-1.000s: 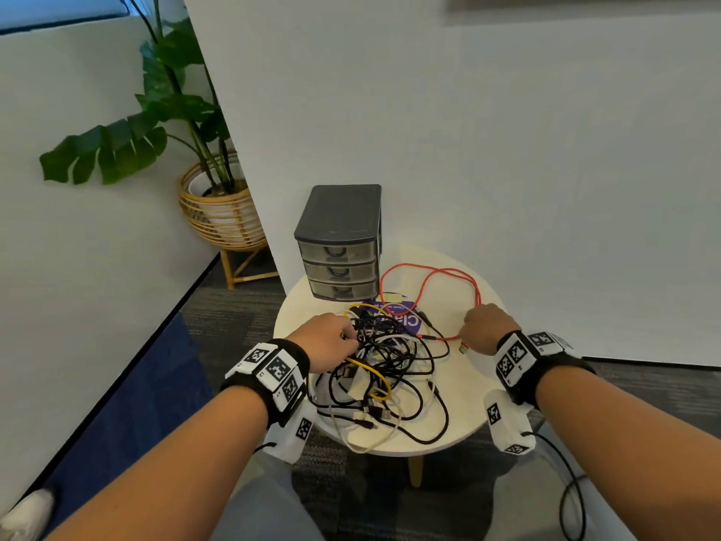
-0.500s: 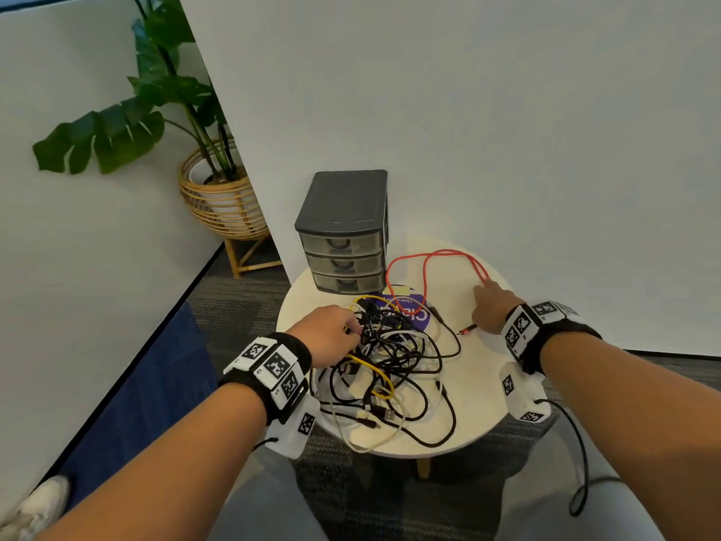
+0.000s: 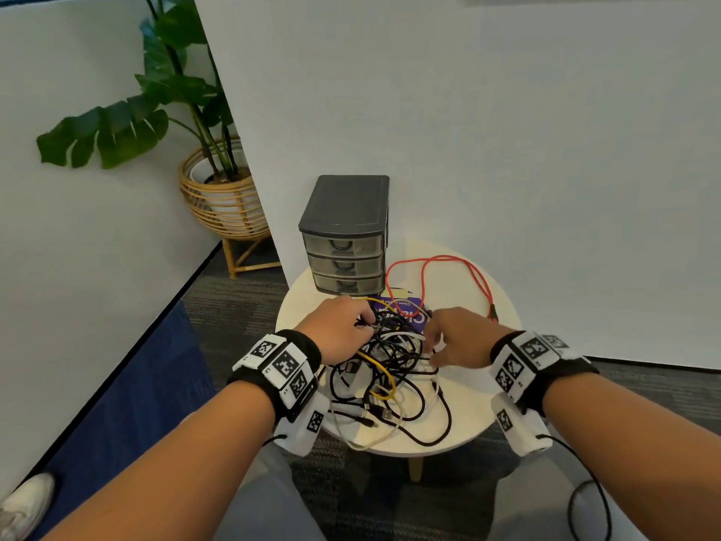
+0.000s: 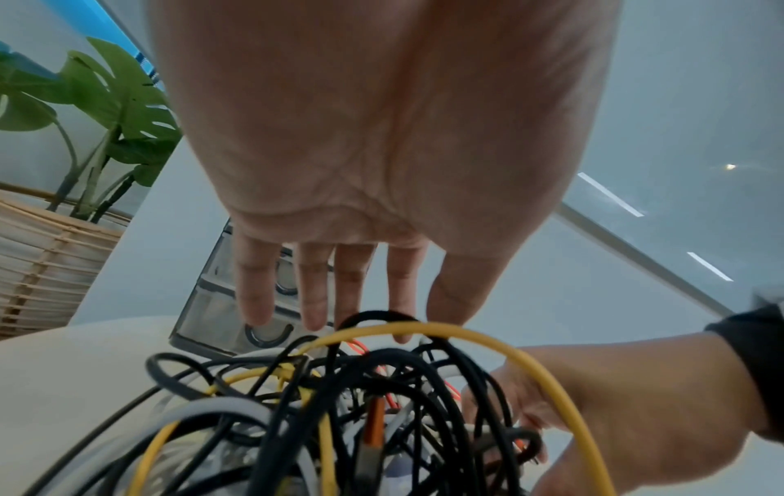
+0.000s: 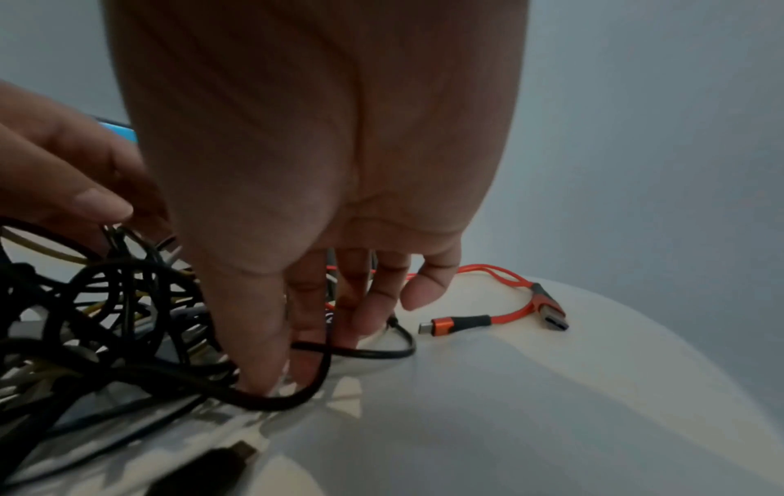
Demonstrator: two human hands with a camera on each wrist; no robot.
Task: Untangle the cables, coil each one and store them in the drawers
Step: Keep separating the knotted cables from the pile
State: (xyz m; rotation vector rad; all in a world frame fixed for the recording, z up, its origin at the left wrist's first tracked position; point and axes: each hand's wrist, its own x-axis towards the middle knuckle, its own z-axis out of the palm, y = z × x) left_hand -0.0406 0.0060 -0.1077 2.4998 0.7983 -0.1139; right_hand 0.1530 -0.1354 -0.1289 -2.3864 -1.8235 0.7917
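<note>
A tangle of black, white and yellow cables (image 3: 390, 369) lies on the round white table (image 3: 472, 404). A red cable (image 3: 423, 267) loops apart behind it, its orange plugs (image 5: 509, 317) lying loose on the table. My left hand (image 3: 364, 320) rests on the tangle's far left side; in the left wrist view its fingers (image 4: 314, 295) are straight above a yellow cable (image 4: 509, 345). My right hand (image 3: 431, 347) reaches into the tangle's right side, thumb and fingers (image 5: 254, 335) spread among black cables without a plain grip. The grey drawer unit (image 3: 345, 212) has all three drawers closed.
A purple card (image 3: 413, 306) lies under the cables near the drawers. A white partition wall stands right behind the table. A potted plant in a wicker stand (image 3: 222, 197) is on the floor at the left. The table's right part holds only the red cable's end.
My right hand left the red cable at the right and moved left onto the tangle. The left hand stayed on the tangle.
</note>
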